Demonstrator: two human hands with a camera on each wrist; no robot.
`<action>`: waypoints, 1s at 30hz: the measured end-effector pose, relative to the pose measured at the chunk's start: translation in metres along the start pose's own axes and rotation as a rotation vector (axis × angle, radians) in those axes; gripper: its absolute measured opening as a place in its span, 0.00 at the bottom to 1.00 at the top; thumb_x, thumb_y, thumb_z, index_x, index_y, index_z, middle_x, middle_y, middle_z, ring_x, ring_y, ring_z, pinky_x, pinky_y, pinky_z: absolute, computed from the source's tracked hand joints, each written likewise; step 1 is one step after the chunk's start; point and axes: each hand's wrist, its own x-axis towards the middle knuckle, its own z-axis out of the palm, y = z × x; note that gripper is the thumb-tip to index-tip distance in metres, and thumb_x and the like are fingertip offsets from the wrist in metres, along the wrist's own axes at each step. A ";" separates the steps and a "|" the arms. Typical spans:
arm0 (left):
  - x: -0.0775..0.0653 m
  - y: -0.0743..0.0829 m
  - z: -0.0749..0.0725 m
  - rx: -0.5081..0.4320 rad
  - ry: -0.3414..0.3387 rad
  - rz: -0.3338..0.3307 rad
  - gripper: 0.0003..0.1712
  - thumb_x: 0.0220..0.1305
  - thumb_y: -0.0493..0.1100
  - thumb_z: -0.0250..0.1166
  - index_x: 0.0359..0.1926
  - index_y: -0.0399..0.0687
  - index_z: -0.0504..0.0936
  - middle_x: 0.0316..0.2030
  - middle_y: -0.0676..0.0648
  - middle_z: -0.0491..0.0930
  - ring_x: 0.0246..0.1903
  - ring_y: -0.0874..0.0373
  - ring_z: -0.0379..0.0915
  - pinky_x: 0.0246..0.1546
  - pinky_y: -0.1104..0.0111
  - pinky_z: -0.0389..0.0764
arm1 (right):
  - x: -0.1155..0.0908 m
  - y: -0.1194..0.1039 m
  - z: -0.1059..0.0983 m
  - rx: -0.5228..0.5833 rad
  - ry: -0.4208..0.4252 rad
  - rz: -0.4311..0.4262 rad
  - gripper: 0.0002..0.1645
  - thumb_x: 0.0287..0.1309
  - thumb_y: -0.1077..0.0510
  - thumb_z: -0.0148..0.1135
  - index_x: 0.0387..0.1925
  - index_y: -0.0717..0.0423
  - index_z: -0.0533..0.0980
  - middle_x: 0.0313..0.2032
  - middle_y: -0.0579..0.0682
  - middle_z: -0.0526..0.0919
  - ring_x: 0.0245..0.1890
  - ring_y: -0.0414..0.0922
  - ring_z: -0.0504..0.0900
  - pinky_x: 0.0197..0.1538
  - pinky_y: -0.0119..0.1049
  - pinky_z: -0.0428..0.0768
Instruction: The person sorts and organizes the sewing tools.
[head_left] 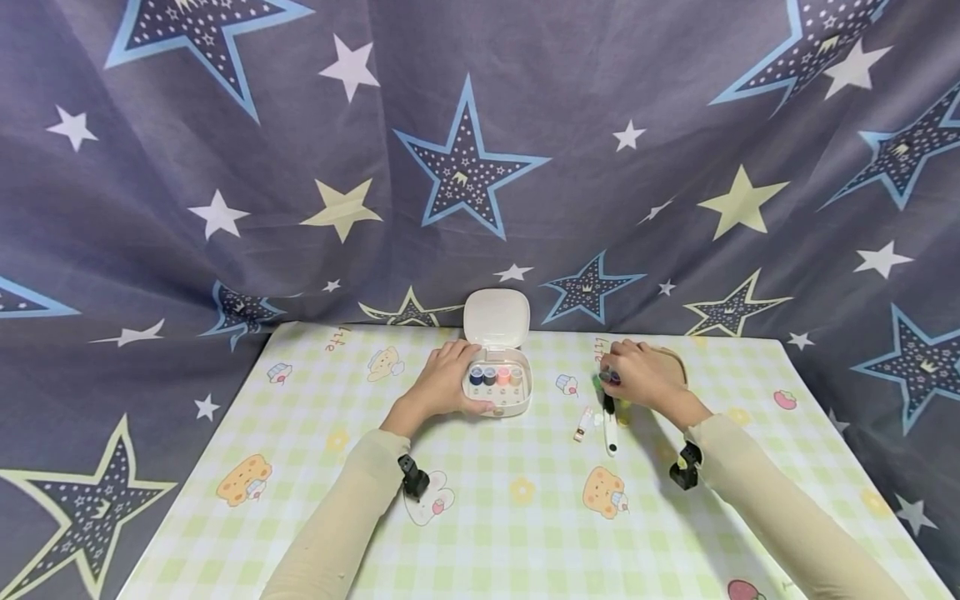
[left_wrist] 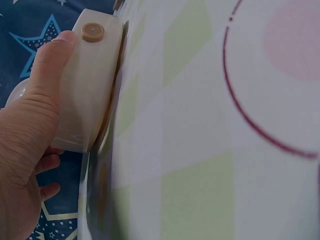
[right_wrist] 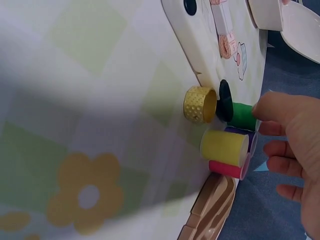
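My left hand [head_left: 448,382] grips the left side of a small white sewing box [head_left: 517,407], its thumb along the front near a tan button [left_wrist: 93,32]. The box's lid [head_left: 497,318] stands raised. Navy, grey, pink and beige thread spools [head_left: 504,377] sit in a row inside. My right hand [head_left: 641,377] is over a group of loose spools, pinching the end of a green thread spool [right_wrist: 242,116] between thumb and forefinger. Beside it lie a yellow spool [right_wrist: 225,148], a purple spool [right_wrist: 252,139] and a red-pink spool [right_wrist: 227,169].
White-handled thread snips [head_left: 611,435] with a dark blade lie just in front of the spools. A gold thimble [right_wrist: 195,105] is next to them. Left of the snips is a folded pink-and-white tape measure [head_left: 582,423]. A tan rimmed case [right_wrist: 212,207] lies behind my right hand.
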 end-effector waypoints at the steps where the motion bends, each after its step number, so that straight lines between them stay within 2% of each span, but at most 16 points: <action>1: 0.000 0.000 0.000 0.000 -0.002 -0.001 0.65 0.38 0.74 0.79 0.73 0.46 0.66 0.63 0.44 0.70 0.65 0.47 0.64 0.66 0.50 0.66 | 0.000 0.000 0.000 -0.001 0.000 -0.002 0.07 0.54 0.55 0.73 0.34 0.51 0.85 0.34 0.51 0.81 0.37 0.52 0.78 0.43 0.52 0.76; 9: 0.000 -0.003 0.002 -0.003 0.003 -0.003 0.66 0.38 0.74 0.79 0.73 0.46 0.66 0.64 0.44 0.70 0.66 0.47 0.64 0.67 0.51 0.66 | 0.002 -0.003 0.003 0.049 -0.001 0.012 0.07 0.53 0.58 0.76 0.34 0.53 0.85 0.34 0.51 0.80 0.37 0.52 0.78 0.46 0.54 0.76; 17: 0.000 -0.001 0.002 -0.018 -0.001 -0.001 0.66 0.38 0.74 0.79 0.73 0.46 0.66 0.64 0.44 0.70 0.66 0.47 0.63 0.66 0.51 0.66 | 0.000 -0.004 0.001 0.093 -0.007 0.033 0.07 0.53 0.59 0.76 0.34 0.55 0.86 0.33 0.50 0.80 0.36 0.50 0.76 0.44 0.51 0.75; 25: -0.001 -0.001 0.002 -0.011 0.013 0.011 0.65 0.38 0.73 0.79 0.73 0.47 0.66 0.64 0.45 0.70 0.65 0.47 0.64 0.66 0.51 0.67 | 0.001 -0.004 0.002 0.094 -0.013 0.035 0.07 0.54 0.58 0.75 0.35 0.55 0.86 0.34 0.50 0.80 0.36 0.50 0.76 0.44 0.49 0.73; 30: -0.001 -0.001 0.001 -0.016 0.018 0.010 0.65 0.38 0.73 0.79 0.73 0.46 0.66 0.64 0.44 0.70 0.65 0.47 0.64 0.66 0.50 0.67 | 0.002 -0.004 0.000 0.078 -0.025 0.041 0.07 0.53 0.58 0.75 0.34 0.54 0.86 0.34 0.50 0.80 0.37 0.51 0.76 0.47 0.53 0.73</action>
